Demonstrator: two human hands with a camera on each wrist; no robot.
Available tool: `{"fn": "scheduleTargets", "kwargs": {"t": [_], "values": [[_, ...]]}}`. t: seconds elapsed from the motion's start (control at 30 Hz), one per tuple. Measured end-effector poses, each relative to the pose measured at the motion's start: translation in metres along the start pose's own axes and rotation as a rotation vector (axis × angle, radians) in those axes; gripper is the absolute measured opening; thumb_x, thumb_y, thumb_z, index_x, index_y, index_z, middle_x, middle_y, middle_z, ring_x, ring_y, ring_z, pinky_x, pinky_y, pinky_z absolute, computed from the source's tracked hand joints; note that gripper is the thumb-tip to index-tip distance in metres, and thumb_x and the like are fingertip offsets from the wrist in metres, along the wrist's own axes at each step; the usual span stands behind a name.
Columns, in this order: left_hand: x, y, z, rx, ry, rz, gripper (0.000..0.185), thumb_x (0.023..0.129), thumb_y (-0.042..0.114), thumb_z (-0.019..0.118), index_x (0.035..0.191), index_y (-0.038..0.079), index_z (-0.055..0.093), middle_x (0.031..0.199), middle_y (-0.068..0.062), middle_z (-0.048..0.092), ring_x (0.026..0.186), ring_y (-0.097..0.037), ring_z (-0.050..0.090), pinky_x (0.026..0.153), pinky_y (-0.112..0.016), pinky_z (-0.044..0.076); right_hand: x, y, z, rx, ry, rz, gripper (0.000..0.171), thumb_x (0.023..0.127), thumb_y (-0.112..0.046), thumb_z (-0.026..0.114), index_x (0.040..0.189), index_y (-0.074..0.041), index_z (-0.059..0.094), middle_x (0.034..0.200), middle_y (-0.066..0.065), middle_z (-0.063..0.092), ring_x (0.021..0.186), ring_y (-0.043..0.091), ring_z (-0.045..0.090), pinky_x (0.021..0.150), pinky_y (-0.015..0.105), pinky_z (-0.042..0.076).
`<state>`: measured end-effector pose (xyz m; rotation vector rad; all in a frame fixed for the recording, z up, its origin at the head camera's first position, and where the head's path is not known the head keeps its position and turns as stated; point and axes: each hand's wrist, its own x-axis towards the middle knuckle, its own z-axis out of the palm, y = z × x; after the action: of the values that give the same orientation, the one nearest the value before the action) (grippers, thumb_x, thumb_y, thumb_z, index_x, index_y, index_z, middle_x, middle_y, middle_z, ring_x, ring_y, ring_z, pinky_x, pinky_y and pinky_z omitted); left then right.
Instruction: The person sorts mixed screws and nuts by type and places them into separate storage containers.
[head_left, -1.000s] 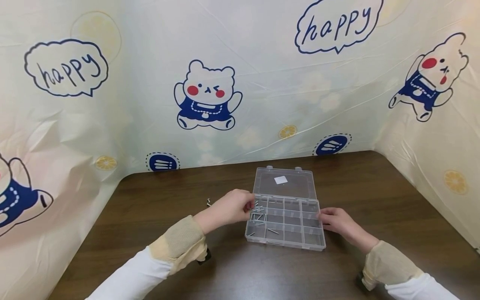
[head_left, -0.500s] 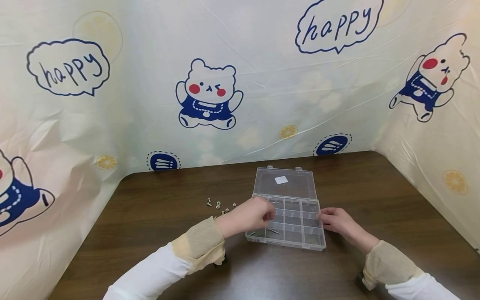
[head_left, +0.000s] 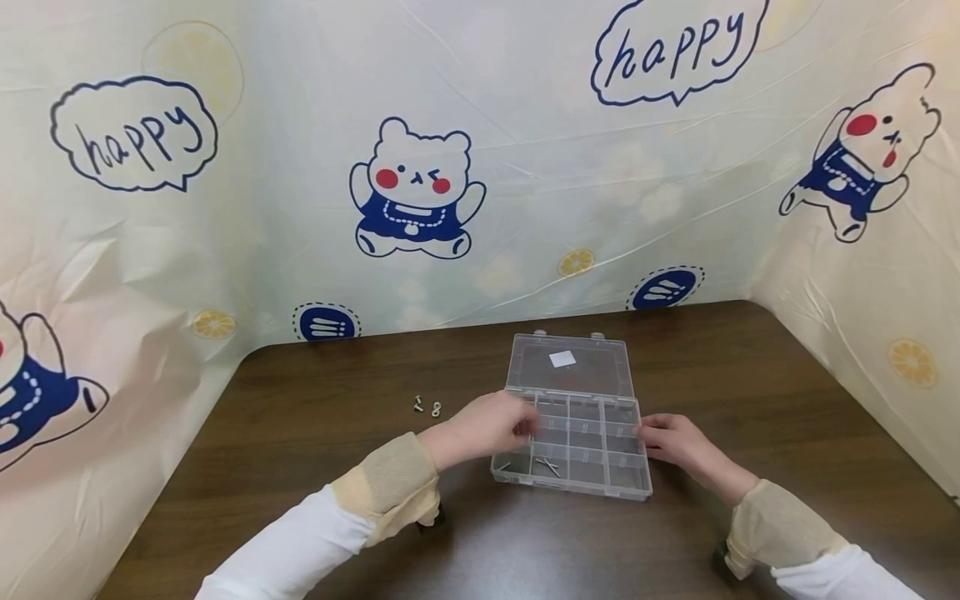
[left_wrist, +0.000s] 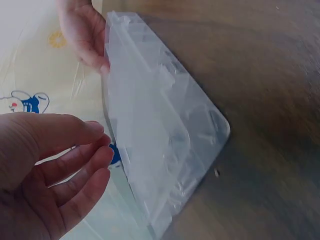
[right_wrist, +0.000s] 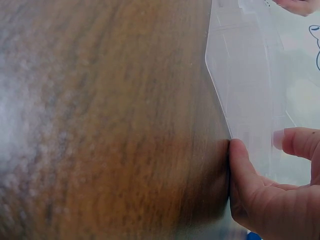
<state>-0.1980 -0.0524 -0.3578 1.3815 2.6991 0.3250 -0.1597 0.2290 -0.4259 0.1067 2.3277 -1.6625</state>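
Right grip on box (screws inside).

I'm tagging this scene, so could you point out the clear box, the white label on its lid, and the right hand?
Clear box (head_left: 586,476): head view, bare floor of a front compartment.
White label (head_left: 562,358): head view, its middle.
Right hand (head_left: 686,447): head view, back of the hand.

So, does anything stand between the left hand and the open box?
Nothing visible does. The left hand is over the left part of the box, the lid is open at the far side, and the right hand holds its right edge, out of the way.
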Motion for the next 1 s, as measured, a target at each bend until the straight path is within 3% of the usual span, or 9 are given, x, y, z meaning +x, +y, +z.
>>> {"fn": "scheduleTargets", "kwargs": {"t": [0.17, 0.43, 0.8, 1.0], "values": [[-0.009, -0.012, -0.005, -0.006, -0.002, -0.033, 0.008, 0.076, 0.005, 0.063, 0.077, 0.013, 0.067, 0.067, 0.009, 0.057, 0.061, -0.004, 0.048, 0.056, -0.019, 0.041, -0.001, -0.001, 0.0, 0.004, 0.003, 0.008, 0.046, 0.088, -0.01, 0.051, 0.114, 0.025, 0.04, 0.107, 0.031, 0.054, 0.095, 0.024, 0.059, 0.08, 0.035, 0.049], [-0.026, -0.031, -0.012, -0.033, 0.004, -0.15, 0.007, 0.079, 0.007, 0.064, 0.079, 0.013, 0.067, 0.071, 0.007, 0.059, 0.065, -0.006, 0.052, 0.06, -0.023, 0.044, -0.001, -0.003, 0.0, -0.005, 0.007, 0.005, 0.047, 0.088, -0.012, 0.052, 0.114, 0.025, 0.04, 0.108, 0.032, 0.053, 0.095, 0.024, 0.059, 0.08, 0.035, 0.049], [-0.044, -0.06, -0.007, -0.109, -0.018, -0.311, 0.005, 0.078, 0.006, 0.065, 0.081, 0.01, 0.067, 0.071, 0.005, 0.059, 0.063, -0.008, 0.051, 0.059, -0.026, 0.044, -0.002, -0.004, 0.0, -0.028, 0.011, 0.028, 0.046, 0.089, -0.011, 0.051, 0.114, 0.025, 0.04, 0.108, 0.032, 0.053, 0.095, 0.027, 0.059, 0.081, 0.038, 0.049], [-0.053, -0.074, -0.005, -0.146, 0.026, -0.376, 0.005, 0.075, 0.005, 0.065, 0.077, 0.009, 0.066, 0.067, 0.005, 0.06, 0.062, -0.007, 0.054, 0.061, -0.026, 0.045, -0.001, -0.005, 0.002, -0.036, 0.007, 0.042, 0.045, 0.089, -0.011, 0.051, 0.116, 0.024, 0.04, 0.111, 0.033, 0.051, 0.097, 0.028, 0.058, 0.082, 0.038, 0.048]]}}
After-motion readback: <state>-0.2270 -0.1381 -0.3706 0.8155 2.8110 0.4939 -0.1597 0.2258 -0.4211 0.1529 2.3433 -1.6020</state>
